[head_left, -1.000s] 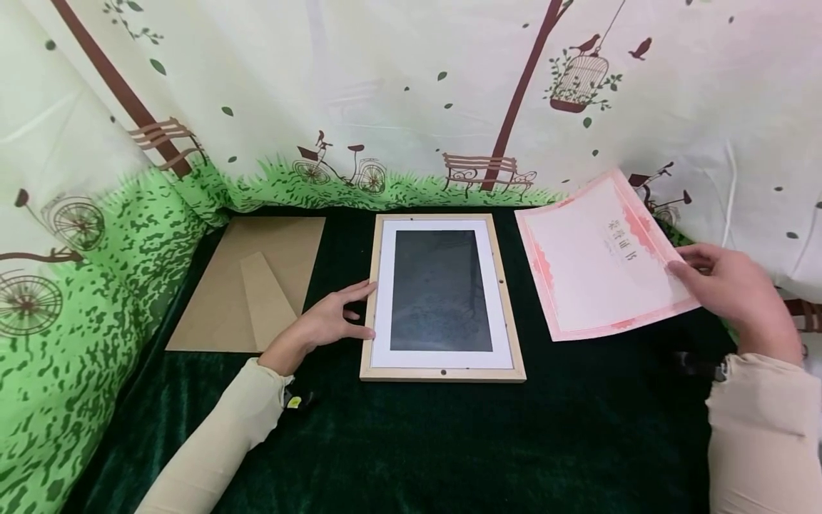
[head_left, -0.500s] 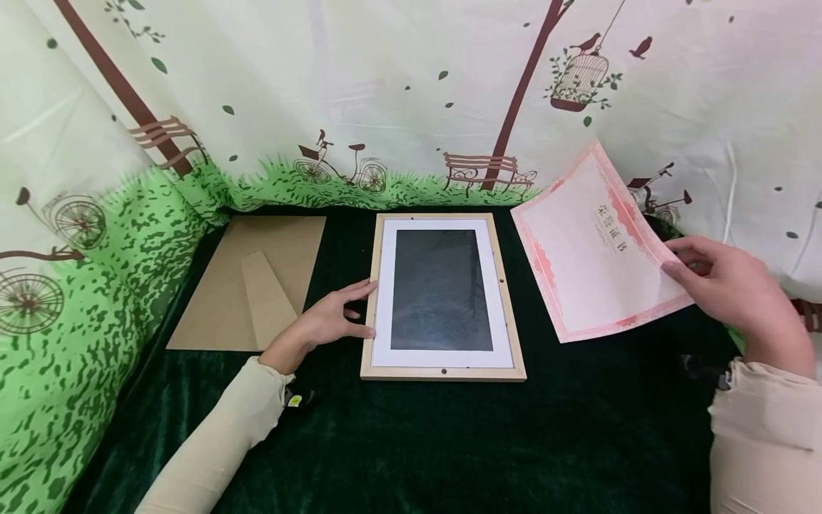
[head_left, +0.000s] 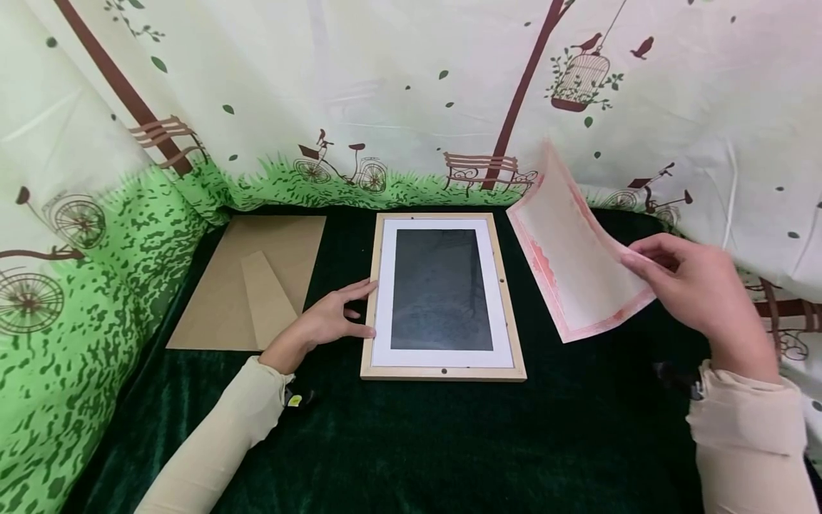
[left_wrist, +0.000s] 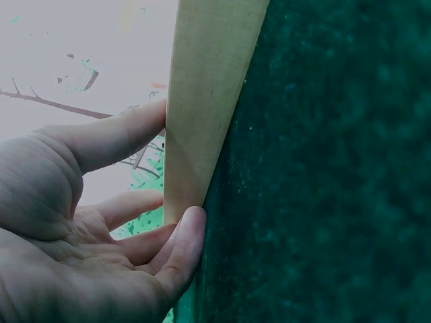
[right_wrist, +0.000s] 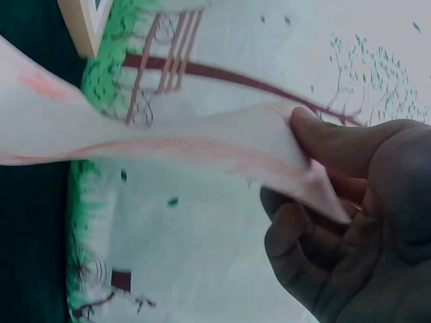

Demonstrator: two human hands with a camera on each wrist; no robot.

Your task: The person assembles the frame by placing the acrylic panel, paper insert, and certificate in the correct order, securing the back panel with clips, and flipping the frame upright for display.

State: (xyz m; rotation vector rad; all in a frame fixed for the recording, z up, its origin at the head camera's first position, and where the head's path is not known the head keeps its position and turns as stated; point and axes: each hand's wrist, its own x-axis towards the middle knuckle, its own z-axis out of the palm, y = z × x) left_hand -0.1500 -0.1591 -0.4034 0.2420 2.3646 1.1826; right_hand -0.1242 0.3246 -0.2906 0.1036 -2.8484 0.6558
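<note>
A light wooden picture frame (head_left: 443,373) lies flat on the dark green cloth, with a white mat around a dark centre. My left hand (head_left: 334,319) touches its left side, thumb and fingers spread along the edge; in the left wrist view the fingertips meet the wooden side (left_wrist: 202,101). To the right, my right hand (head_left: 696,285) pinches the right edge of a pink-bordered certificate sheet (head_left: 584,264) between thumb and fingers. The paper is raised and curved, its printed text out of sight. In the right wrist view the sheet (right_wrist: 202,138) bends away from the thumb.
A brown backing board (head_left: 212,300) with a stand flap (head_left: 266,300) lies left of the frame, partly behind the left wrist. Dark green velvet cloth (head_left: 449,450) covers the table. A printed curtain (head_left: 398,86) hangs at the back and the sides.
My right hand has moved left with the certificate, and the sheet has lifted and curled toward the frame. The left hand and frame have stayed in place.
</note>
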